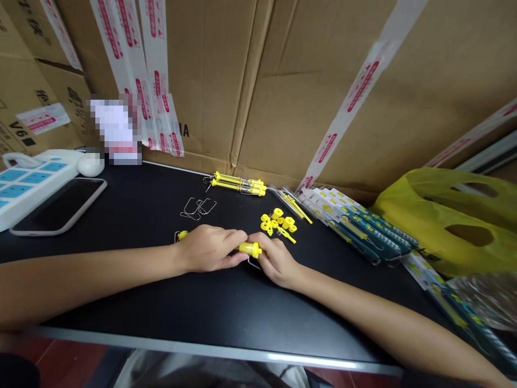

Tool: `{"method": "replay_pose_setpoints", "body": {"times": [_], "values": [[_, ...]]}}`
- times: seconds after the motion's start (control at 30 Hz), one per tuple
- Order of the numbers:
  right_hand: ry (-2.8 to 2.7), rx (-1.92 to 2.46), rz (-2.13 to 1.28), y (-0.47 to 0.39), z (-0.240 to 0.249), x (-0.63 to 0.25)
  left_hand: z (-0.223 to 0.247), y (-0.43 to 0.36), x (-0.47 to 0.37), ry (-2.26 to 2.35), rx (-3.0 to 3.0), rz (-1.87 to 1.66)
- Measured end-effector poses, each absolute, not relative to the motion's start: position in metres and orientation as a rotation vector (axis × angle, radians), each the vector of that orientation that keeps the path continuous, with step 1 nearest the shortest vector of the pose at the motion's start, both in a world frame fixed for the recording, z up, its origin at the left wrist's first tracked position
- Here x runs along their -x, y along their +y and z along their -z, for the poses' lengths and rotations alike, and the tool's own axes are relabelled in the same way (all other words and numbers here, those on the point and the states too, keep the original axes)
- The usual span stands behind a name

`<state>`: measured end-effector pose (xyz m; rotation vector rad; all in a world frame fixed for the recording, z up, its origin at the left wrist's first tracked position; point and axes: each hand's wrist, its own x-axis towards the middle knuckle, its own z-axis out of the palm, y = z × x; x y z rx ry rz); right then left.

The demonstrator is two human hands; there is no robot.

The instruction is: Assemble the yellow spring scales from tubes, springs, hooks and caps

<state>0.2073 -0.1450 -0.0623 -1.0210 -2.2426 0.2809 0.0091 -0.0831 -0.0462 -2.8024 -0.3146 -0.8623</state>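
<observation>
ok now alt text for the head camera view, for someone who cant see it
Two bare hands, left and right, hold a yellow cylindrical piece together over a black table. Beyond them lie small yellow parts and bent wires, with a phone at left and a yellow bag at right.

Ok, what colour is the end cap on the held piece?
Bright yellow; the end cap shows best in the head view.

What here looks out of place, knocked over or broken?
Nothing looks spilled or broken. The small yellow parts lie loose in a jumble, and the bent wires overlap, unlike the bundled yellow rods. The phone seems unrelated to them, beside the power strip.
</observation>
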Motion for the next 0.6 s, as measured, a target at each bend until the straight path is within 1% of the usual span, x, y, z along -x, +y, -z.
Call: {"method": "replay_pose_setpoints", "body": {"times": [0.3, 0.43, 0.6], "values": [[-2.139, 1.134, -0.488, -0.155, 0.058, -0.201, 0.053, -0.083, -0.004, -0.345, 2.770, 0.894], [-2.156, 1.143, -0.451, -0.157, 0.058, -0.200, 0.049, -0.086, -0.006, -0.421, 2.848, 0.857], [-2.130, 1.151, -0.430, -0.155, 0.062, -0.200, 0.039, -0.090, -0.009, -0.451, 2.918, 0.723]]}}
